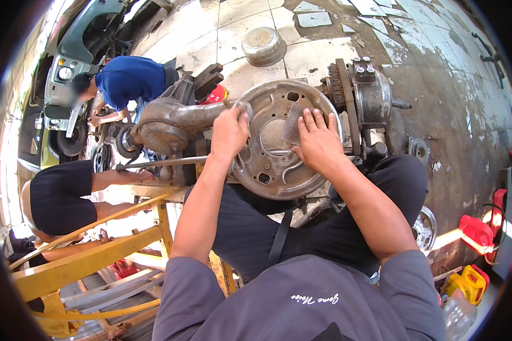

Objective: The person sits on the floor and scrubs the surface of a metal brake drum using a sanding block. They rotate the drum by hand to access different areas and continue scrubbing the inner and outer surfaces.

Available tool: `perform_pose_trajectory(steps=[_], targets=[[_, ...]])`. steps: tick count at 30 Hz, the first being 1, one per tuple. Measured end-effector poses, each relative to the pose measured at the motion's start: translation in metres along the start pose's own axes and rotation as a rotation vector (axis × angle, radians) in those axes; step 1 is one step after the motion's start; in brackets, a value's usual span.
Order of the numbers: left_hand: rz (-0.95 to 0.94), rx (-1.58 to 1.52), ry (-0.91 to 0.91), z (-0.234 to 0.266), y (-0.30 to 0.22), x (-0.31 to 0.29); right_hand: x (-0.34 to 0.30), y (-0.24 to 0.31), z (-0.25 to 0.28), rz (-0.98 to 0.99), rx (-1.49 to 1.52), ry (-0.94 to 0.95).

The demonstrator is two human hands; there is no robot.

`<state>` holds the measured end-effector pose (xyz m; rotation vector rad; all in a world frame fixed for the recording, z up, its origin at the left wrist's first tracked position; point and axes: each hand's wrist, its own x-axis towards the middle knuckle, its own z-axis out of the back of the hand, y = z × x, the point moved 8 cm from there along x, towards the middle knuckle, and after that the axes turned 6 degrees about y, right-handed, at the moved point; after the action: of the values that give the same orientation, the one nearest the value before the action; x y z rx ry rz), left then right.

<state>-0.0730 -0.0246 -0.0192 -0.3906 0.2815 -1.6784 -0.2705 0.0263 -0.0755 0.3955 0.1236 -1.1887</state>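
Note:
A round metal brake backing plate (324, 176), brown-grey with a large centre hole and smaller cut-outs, stands in front of me at the end of an axle housing (165, 122). My left hand (230, 132) is closed at the plate's left rim, with a small grey wad (243, 108) showing at its fingertips; its kind is unclear. Over the right side of the plate, my right hand (320, 142) lies with fingers spread. Beneath those fingers is a flat, rough grey-brown sheet (290, 126) like sandpaper, partly covering the centre hole.
Right of the plate is a hub or drum (372, 99) with studs. A metal bowl (264, 46) sits on the tiles beyond. A yellow frame (91, 261) stands lower left. One person in blue (132, 82) bends near a vehicle; another person's dark shorts (62, 199) show at left.

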Motion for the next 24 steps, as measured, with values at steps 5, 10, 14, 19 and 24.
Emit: perform_pose_trajectory(steps=[5,10,14,19,24], targets=[[-0.165,-0.068,-0.011,-0.044,-0.011,0.034,0.0,0.004,0.001,0.007,0.001,-0.01],[-0.141,0.022,0.089,-0.051,-0.01,0.026,-0.002,0.0,-0.004,0.001,-0.037,-0.058],[-0.002,0.161,0.228,-0.046,-0.007,0.004,0.0,0.0,-0.003,0.005,-0.022,-0.076],[0.109,0.11,0.49,-0.031,-0.014,-0.03,0.002,0.001,-0.002,0.006,-0.03,-0.073],[0.045,-0.144,0.033,-0.008,-0.003,0.006,0.002,0.002,-0.002,0.002,-0.049,-0.067]])
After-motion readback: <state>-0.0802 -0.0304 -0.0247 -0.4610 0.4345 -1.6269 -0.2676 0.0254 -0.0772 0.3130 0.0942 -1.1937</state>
